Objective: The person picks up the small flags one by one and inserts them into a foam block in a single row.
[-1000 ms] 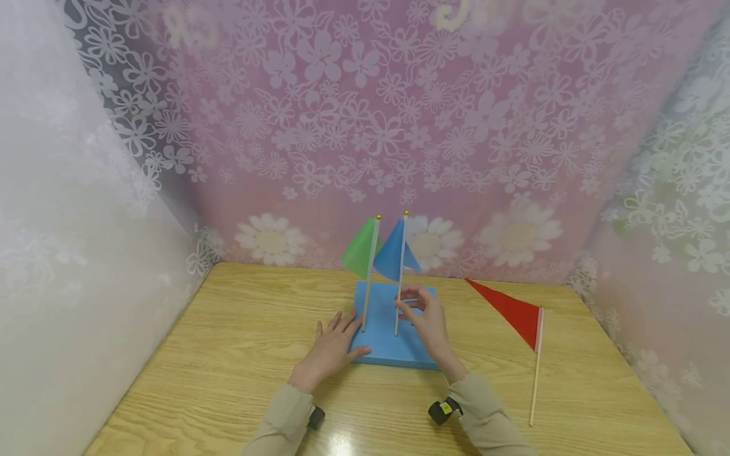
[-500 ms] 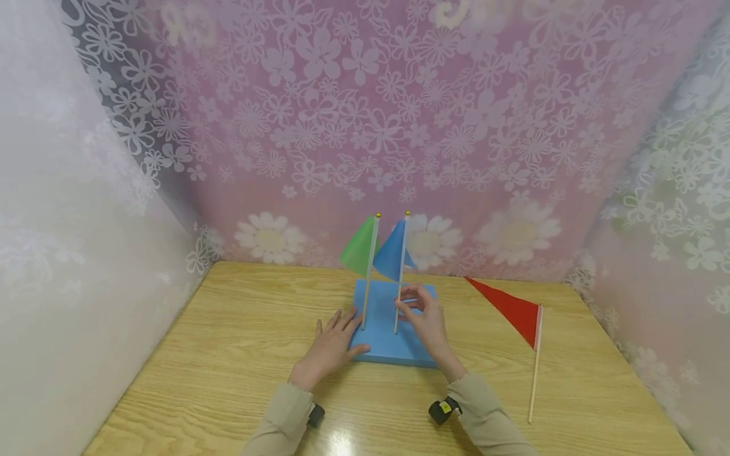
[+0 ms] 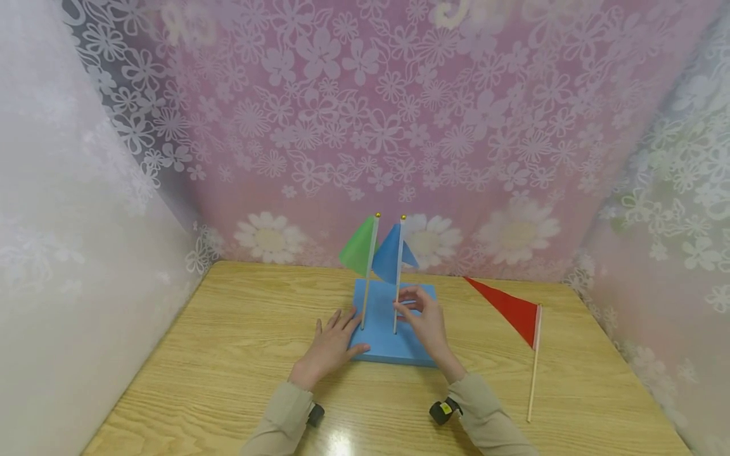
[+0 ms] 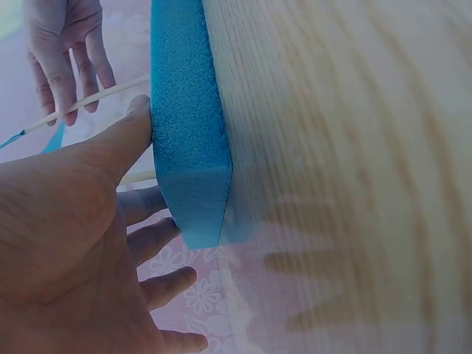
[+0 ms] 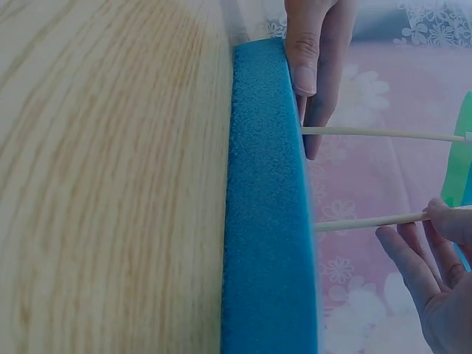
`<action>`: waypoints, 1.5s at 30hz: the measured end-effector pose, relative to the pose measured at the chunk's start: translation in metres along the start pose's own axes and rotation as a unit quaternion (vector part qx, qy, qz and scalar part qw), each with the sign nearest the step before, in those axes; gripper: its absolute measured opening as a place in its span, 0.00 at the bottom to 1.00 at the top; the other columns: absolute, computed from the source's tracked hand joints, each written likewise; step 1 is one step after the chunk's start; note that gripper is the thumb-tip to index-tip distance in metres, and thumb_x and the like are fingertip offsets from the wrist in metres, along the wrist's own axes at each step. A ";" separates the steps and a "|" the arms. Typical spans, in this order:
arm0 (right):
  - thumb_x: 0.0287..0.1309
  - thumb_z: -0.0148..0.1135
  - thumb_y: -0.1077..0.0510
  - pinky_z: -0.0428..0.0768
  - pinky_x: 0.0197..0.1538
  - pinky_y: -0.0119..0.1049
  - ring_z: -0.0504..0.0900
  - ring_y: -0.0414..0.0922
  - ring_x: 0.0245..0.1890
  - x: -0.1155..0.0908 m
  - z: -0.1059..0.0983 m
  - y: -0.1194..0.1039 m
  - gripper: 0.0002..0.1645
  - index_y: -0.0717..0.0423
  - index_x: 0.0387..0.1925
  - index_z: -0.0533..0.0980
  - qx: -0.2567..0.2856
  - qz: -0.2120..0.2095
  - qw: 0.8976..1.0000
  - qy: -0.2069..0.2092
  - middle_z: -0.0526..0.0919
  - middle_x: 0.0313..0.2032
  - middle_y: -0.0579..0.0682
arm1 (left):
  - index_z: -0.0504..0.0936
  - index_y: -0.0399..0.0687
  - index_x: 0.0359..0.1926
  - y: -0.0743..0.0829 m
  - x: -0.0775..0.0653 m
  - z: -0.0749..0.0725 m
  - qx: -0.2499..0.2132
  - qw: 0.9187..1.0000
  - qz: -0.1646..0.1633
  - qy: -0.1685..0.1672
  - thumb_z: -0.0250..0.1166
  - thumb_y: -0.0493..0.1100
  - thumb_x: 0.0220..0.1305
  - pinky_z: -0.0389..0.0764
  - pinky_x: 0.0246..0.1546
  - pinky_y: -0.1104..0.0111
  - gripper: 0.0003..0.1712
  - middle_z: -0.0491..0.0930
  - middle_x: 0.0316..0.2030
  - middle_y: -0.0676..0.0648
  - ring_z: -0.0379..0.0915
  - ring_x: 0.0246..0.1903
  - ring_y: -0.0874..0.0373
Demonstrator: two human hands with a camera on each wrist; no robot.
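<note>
While the left hand (image 3: 331, 347) lies flat with fingers spread on the blue foam block (image 3: 383, 342), apparently to steady it at the table's (image 3: 228, 354) middle, the right hand (image 3: 426, 324) pinches the blue flag (image 3: 390, 254) stick between thumb and fingertips, keeping it upright in the foam. The green flag (image 3: 358, 248) stands at the blue flag's nine o'clock; the red flag (image 3: 513, 311) lies at the block's three o'clock, well apart.

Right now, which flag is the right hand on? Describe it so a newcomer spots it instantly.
On the wooden table lies a flat blue foam block with two small flags standing in it. The right hand pinches the pale stick of the blue triangular flag, right of the green triangular flag.
</note>
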State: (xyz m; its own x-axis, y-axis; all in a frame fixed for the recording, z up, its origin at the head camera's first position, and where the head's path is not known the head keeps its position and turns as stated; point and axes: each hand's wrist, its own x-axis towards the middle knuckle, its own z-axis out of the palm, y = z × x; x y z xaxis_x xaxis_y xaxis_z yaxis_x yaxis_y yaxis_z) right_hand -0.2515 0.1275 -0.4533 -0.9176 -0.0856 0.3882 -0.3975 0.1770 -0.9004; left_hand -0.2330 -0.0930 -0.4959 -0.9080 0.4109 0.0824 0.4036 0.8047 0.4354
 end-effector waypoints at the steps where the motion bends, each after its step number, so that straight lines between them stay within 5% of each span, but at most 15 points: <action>1: 0.61 0.65 0.75 0.87 0.40 0.54 0.83 0.72 0.41 0.000 0.000 -0.001 0.13 0.74 0.47 0.77 -0.001 -0.002 1.000 0.003 0.84 0.42 0.72 | 0.63 0.44 0.76 0.000 0.000 0.000 -0.001 1.000 0.000 0.000 0.61 0.60 0.71 0.50 0.65 0.25 0.41 0.57 0.77 0.39 0.48 0.75 0.31; 12: 0.61 0.66 0.73 0.87 0.42 0.50 0.86 0.66 0.42 0.001 -0.003 -0.009 0.14 0.72 0.48 0.80 -0.030 0.003 0.999 0.016 0.85 0.44 0.69 | 0.63 0.45 0.77 -0.002 -0.001 0.000 0.005 1.000 0.000 -0.004 0.61 0.60 0.71 0.50 0.66 0.26 0.42 0.56 0.77 0.39 0.48 0.75 0.32; 18: 0.62 0.66 0.73 0.87 0.42 0.54 0.85 0.68 0.43 0.006 -0.004 0.012 0.13 0.69 0.49 0.80 -0.025 0.014 0.999 0.021 0.84 0.45 0.69 | 0.63 0.45 0.77 -0.002 -0.001 0.001 0.001 1.000 -0.001 -0.003 0.61 0.60 0.71 0.49 0.66 0.25 0.42 0.56 0.77 0.40 0.48 0.75 0.33; 28: 0.61 0.70 0.66 0.88 0.39 0.40 0.88 0.53 0.38 0.008 -0.011 0.033 0.15 0.63 0.49 0.82 -0.022 0.008 0.999 0.035 0.86 0.45 0.62 | 0.62 0.45 0.77 -0.003 0.000 0.002 0.001 1.000 0.000 -0.003 0.61 0.60 0.71 0.49 0.66 0.26 0.42 0.56 0.77 0.40 0.47 0.76 0.33; 35: 0.63 0.68 0.67 0.88 0.41 0.38 0.88 0.47 0.39 0.002 -0.036 0.030 0.16 0.63 0.52 0.80 -0.016 0.019 0.998 0.051 0.85 0.47 0.64 | 0.62 0.45 0.77 -0.003 -0.001 0.002 0.000 1.000 0.005 -0.003 0.60 0.60 0.72 0.49 0.66 0.25 0.42 0.55 0.77 0.39 0.47 0.76 0.32; 45: 0.68 0.65 0.63 0.86 0.41 0.32 0.87 0.34 0.37 -0.013 -0.101 0.034 0.19 0.68 0.56 0.77 -0.019 0.036 0.994 0.100 0.83 0.50 0.65 | 0.61 0.45 0.78 -0.002 0.000 0.002 0.004 1.000 -0.002 -0.008 0.60 0.61 0.72 0.48 0.66 0.26 0.42 0.55 0.78 0.40 0.47 0.76 0.33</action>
State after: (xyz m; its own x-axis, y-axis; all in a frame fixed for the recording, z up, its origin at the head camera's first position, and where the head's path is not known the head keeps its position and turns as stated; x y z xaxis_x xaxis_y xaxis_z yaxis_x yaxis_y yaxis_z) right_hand -0.2537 0.2336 -0.4691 -0.9252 0.1248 0.3583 -0.3277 0.2134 -0.9204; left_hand -0.2340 -0.0941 -0.4982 -0.9075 0.4148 0.0664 0.4015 0.8096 0.4281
